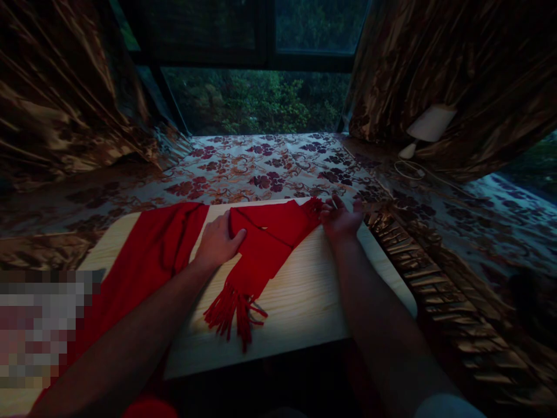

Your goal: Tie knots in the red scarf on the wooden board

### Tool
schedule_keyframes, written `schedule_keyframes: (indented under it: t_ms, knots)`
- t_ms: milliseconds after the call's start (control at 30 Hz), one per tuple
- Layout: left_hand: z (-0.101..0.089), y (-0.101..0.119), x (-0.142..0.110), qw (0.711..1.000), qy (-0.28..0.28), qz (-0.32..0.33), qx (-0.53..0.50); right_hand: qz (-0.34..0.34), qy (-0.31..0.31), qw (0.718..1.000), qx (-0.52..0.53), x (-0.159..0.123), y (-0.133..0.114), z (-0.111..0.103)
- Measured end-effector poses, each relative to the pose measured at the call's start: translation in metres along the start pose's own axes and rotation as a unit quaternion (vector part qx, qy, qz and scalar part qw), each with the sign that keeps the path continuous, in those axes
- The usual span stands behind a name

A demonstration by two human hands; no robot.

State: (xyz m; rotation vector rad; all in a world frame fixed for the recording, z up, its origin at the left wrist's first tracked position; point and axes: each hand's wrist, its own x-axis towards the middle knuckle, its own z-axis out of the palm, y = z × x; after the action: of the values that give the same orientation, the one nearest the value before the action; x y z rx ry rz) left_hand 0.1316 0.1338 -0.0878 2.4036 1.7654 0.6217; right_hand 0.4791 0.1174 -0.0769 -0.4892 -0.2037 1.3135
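A red scarf with fringed ends lies folded at an angle on a pale wood-grain table. One fringe spreads toward the near edge; the other points to the far right. My left hand is at the scarf's left edge, thumb on top and fingertips hidden at the fold. Palm up beside the far fringe is my right hand, its fingers loosely curled and apart; whether they touch the strands is unclear. More red cloth runs along the table's left side, partly under my left forearm.
The small table has rounded corners. Beyond it is a floral-patterned surface below a window. Brown curtains hang on both sides. A white lamp with a cord stands at the right. A blurred patch covers the lower left.
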Motion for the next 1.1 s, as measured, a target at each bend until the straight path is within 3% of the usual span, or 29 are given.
schedule_keyframes:
  t_ms: [167, 300, 533, 633, 767, 833, 900, 1000, 1100]
  knots:
    - [0.001, -0.001, 0.000, 1.000, 0.004, 0.002, 0.006, -0.042, -0.052, 0.998, 0.008, -0.037, -0.023, 0.000]
    - [0.002, -0.002, -0.001, 1.000, 0.004, 0.002, 0.012, -0.035, -0.069, 0.997, 0.007, -0.078, -0.029, 0.002]
    - [0.002, -0.002, 0.000, 1.000, 0.001, -0.003, -0.003, -0.012, -0.007, 1.000, -0.008, -0.156, -0.037, -0.032]
    - [0.004, -0.004, 0.000, 1.000, 0.011, 0.000, -0.014, -0.004, 0.049, 0.996, -0.076, -0.166, -0.042, -0.048]
    - [0.008, -0.007, -0.001, 0.998, 0.036, 0.012, -0.046, -0.028, 0.086, 0.969, -0.228, -0.145, -0.038, -0.052]
    - [0.010, -0.007, -0.002, 0.997, 0.050, 0.022, -0.054, -0.041, 0.061, 0.933, -0.353, -0.122, -0.031, -0.046]
    - [0.010, -0.006, -0.004, 0.996, 0.063, 0.037, -0.049, -0.052, 0.023, 0.856, -0.513, -0.093, -0.020, -0.037]
    - [0.005, -0.001, -0.009, 0.993, 0.072, 0.089, -0.038, -0.121, -0.094, 0.686, -0.711, -0.046, -0.002, -0.025]
    - [-0.001, 0.004, -0.015, 0.981, 0.037, 0.189, -0.031, -0.122, -0.184, 0.517, -0.827, -0.005, 0.010, -0.016]
